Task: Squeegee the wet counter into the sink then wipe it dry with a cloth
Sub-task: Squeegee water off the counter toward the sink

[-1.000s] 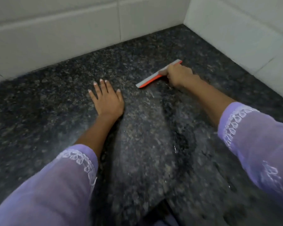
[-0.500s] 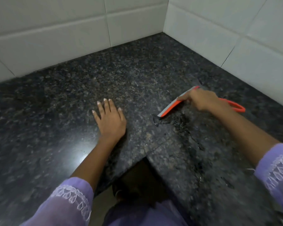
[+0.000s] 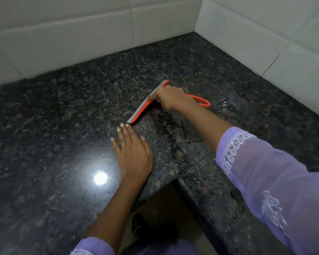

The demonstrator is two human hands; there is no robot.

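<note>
The left hand lies flat on the dark stone table, fingers straight and a little spread, holding nothing; its fingertips are just beside the near end of the squeegee. That could go wrong: if the blade slides toward the left hand, it may bump those fingers and skip over some water; the hand may also slip, because the table looks shiny and wet.

The squeegee sits on the table near the middle, close to the corner of the white tile walls; its long blade runs from near-left to far-right, and the orange loop handle sticks out to the right. The right hand grips it where blade meets handle, fingers curled round it.

Water still shines on the table to the right, past the handle; a push the wrong way could spread it. No sink shows, so I cannot tell which way the water must go.
</note>
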